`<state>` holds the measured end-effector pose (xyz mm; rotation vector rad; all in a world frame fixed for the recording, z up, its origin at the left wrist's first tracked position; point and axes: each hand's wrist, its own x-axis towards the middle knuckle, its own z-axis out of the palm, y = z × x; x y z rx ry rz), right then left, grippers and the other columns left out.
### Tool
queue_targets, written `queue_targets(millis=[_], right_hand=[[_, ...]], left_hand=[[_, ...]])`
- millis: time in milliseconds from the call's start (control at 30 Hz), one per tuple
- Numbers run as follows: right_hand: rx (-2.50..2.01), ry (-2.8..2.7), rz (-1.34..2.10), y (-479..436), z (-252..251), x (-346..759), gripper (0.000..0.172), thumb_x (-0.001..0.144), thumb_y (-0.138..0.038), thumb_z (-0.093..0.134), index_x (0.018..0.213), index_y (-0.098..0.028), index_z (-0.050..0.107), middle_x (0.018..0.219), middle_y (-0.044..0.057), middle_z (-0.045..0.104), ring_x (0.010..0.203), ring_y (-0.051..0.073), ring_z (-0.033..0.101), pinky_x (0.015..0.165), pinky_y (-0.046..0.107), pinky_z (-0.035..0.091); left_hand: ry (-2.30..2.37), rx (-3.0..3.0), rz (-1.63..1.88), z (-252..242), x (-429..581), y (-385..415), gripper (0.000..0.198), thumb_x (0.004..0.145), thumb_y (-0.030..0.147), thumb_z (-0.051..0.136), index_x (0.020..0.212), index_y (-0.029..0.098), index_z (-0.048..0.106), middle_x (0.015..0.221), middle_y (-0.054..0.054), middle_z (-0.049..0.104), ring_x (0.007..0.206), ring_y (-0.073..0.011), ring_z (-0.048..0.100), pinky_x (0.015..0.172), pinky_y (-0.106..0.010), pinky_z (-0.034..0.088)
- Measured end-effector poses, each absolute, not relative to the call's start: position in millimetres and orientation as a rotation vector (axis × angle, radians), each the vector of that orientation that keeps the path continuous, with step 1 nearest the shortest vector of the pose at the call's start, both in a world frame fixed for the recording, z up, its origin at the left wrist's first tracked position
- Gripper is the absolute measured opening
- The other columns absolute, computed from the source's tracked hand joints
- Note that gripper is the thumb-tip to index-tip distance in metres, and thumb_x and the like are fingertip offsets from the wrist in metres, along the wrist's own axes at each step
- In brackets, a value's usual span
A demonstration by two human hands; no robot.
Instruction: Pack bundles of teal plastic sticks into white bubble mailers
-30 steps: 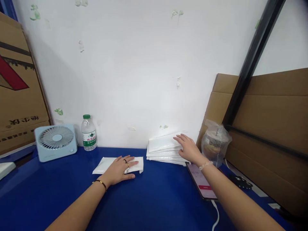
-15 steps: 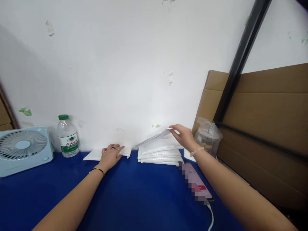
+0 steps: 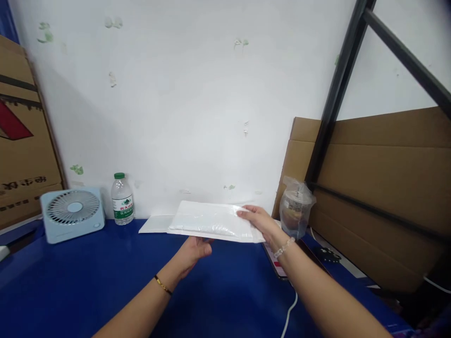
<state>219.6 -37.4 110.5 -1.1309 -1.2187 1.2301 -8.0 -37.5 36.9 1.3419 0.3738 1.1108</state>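
Note:
A white, puffy padded mailer (image 3: 211,221) is held up over the blue table, its glossy surface tilted toward me. My right hand (image 3: 259,221) grips its right end, thumb on top and the other fingers mostly behind it. Under the mailer's lower edge is my left hand (image 3: 193,253), its thumb stretched out apart from the mailer. The other left fingers are largely hidden below the mailer, and whether they touch it I cannot tell. Another flat white mailer (image 3: 154,224) lies on the table against the wall, partly covered by the raised one.
To the left stand a light-blue fan (image 3: 75,213) and a water bottle (image 3: 122,202) with a green cap. A phone (image 3: 278,267) with a white cable (image 3: 291,312) lies beneath my right forearm. Behind it is a bagged cup (image 3: 297,209), beside cardboard (image 3: 384,188) and a black metal frame (image 3: 331,103).
My right hand has lifted the mailer off the stack and brought it left and nearer. My left hand has left the white item by the wall and moved right, under the mailer. The view has shifted.

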Motion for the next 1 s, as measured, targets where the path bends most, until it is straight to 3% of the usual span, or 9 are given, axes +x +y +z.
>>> queue_targets(millis=[100,200,300,433,567,700,833,1000], right_hand=[[-0.951,-0.994,1.498,-39.4,65.3,202.1,0.027,0.063,-0.026,0.076,0.085,-0.015,0.066,0.072,0.003,0.07,0.062,0.016,0.064,0.06,0.026,0.051],[-0.739,-0.814,1.676,-40.5,28.3,180.7,0.033,0.071,-0.031,0.071,0.098,-0.014,0.062,0.083,0.006,0.071,0.074,0.02,0.066,0.069,0.03,0.051],[-0.69,-0.507,1.792,-40.8,6.1,166.3,0.04,0.081,-0.048,0.055,0.099,-0.013,0.059,0.081,0.008,0.07,0.074,0.021,0.067,0.065,0.033,0.052],[-0.673,-0.327,1.839,-40.7,-5.2,160.8,0.038,0.087,-0.05,0.044,0.093,-0.015,0.057,0.074,0.007,0.067,0.066,0.018,0.066,0.055,0.027,0.052],[-0.813,-0.251,1.76,-40.2,-7.6,159.8,0.03,0.088,-0.044,0.046,0.082,-0.016,0.055,0.058,0.002,0.06,0.048,0.012,0.058,0.044,0.019,0.047],[-0.973,-0.38,1.584,-42.3,-7.6,156.5,0.028,0.082,-0.042,0.057,0.072,-0.017,0.05,0.048,-0.003,0.052,0.035,0.008,0.046,0.029,0.013,0.028],[-0.917,-0.576,1.418,-44.3,-7.0,156.1,0.034,0.077,-0.044,0.064,0.066,-0.018,0.046,0.041,-0.008,0.041,0.028,0.003,0.03,0.028,0.012,0.015],[-0.953,-0.588,1.31,-38.1,-11.4,166.3,0.04,0.071,-0.048,0.067,0.063,-0.019,0.042,0.04,-0.01,0.036,0.029,0.003,0.028,0.029,0.014,0.014]], left_hand=[[0.359,0.973,1.453,57.4,8.8,-42.6,0.058,0.071,0.044,0.067,0.124,0.025,0.052,0.128,-0.008,0.054,0.128,-0.027,0.038,0.107,-0.043,0.029],[0.394,0.841,1.558,83.8,21.2,-39.0,0.051,0.073,0.044,0.063,0.117,0.017,0.056,0.124,-0.013,0.056,0.12,-0.0285,0.047,0.101,-0.043,0.036],[0.478,0.936,1.727,105.4,31.7,-33.2,0.047,0.068,0.034,0.07,0.11,0.018,0.057,0.113,-0.01,0.062,0.109,-0.0239,0.055,0.095,-0.039,0.041],[0.547,1.117,1.781,117.7,46.1,-31.5,0.045,0.067,0.03,0.072,0.108,0.021,0.054,0.107,-0.005,0.062,0.1,-0.018,0.058,0.092,-0.035,0.041],[0.559,1.209,1.789,119.8,54.1,-33.2,0.044,0.067,0.03,0.073,0.106,0.022,0.053,0.104,-0.003,0.061,0.097,-0.0164,0.058,0.092,-0.034,0.041],[0.505,1.166,1.851,121.2,52.0,-32.0,0.042,0.069,0.03,0.072,0.106,0.023,0.053,0.103,-0.003,0.061,0.098,-0.016,0.057,0.094,-0.035,0.041],[0.48,1.059,1.893,121.7,46.1,-33.2,0.044,0.068,0.03,0.072,0.107,0.023,0.053,0.103,-0.004,0.062,0.098,-0.0173,0.058,0.09,-0.035,0.043],[0.431,0.924,1.941,126.8,29.0,-33.6,0.038,0.066,0.03,0.072,0.099,0.02,0.057,0.092,-0.001,0.064,0.087,-0.0158,0.061,0.084,-0.033,0.046]])
